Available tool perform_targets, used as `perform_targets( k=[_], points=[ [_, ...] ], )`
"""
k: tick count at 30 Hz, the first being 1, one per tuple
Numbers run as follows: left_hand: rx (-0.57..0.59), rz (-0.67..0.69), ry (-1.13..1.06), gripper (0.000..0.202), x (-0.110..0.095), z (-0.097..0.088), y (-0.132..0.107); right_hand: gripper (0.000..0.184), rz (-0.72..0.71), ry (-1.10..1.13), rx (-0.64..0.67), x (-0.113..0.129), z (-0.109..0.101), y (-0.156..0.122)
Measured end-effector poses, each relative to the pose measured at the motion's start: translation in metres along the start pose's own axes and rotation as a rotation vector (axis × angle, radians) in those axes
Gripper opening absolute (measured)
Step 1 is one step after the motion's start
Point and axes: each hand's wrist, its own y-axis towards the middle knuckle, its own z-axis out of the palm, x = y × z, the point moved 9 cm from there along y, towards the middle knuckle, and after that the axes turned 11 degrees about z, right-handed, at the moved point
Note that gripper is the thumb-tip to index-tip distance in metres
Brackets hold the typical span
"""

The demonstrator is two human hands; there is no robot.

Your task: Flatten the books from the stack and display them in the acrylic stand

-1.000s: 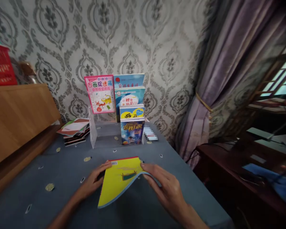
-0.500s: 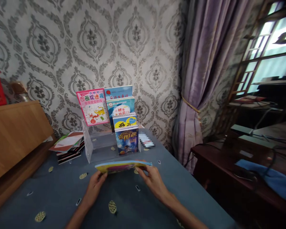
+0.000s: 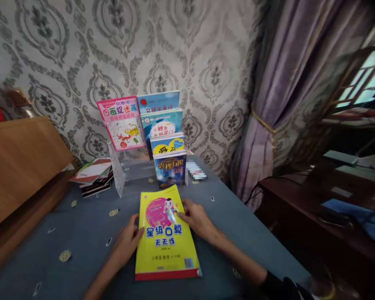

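A yellow workbook (image 3: 167, 248) with a pink circle, a cartoon child and blue lettering faces me, its red-edged bottom towards me. My left hand (image 3: 126, 241) grips its left edge, thumb on the cover. On the opposite edge, my right hand (image 3: 198, 216) is closed with its thumb on the front and its fingers partly behind. Whether the workbook's lower end touches the table, I cannot tell. Just beyond its top stands a clear rack (image 3: 117, 173) with several books in a stepped row, the small dark blue book (image 3: 171, 168) at the front.
A pink picture book (image 3: 122, 125) stands at the rack's left. Further left lies a pile of thin books (image 3: 93, 175) beside a wooden cabinet (image 3: 21, 162). A blurred-out flat item (image 3: 196, 171) lies right of the rack. The patterned blue tablecloth (image 3: 234, 233) ends at a right edge.
The workbook was held nearly edge-on above the table; now its cover is turned towards me and it sits lower and nearer. Both hands keep their hold, and my view has tilted down slightly.
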Motion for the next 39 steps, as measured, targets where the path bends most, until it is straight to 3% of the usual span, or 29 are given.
perform_targets(
  k=[3, 8, 14, 23, 39],
  points=[
    [0.053, 0.059, 0.362, 0.036, 0.0, -0.003, -0.005, 0.035, 0.061, -0.274, -0.008, -0.011, 0.012, 0.005],
    [0.023, 0.247, 0.561, 0.038, -0.01, 0.001, -0.003, 0.046, 0.038, -0.386, -0.055, -0.01, 0.017, 0.0],
    [0.05, 0.227, 0.652, 0.049, 0.014, 0.01, 0.016, 0.031, -0.152, -0.47, -0.156, -0.004, 0.019, -0.006],
    [0.043, 0.321, 0.742, 0.049, 0.017, 0.017, 0.053, 0.021, -0.263, -0.449, -0.198, -0.004, 0.021, -0.007],
    [0.182, 0.473, 0.664, 0.052, -0.019, 0.066, 0.088, 0.023, -0.273, -0.445, -0.201, -0.004, 0.022, -0.006]
  ],
)
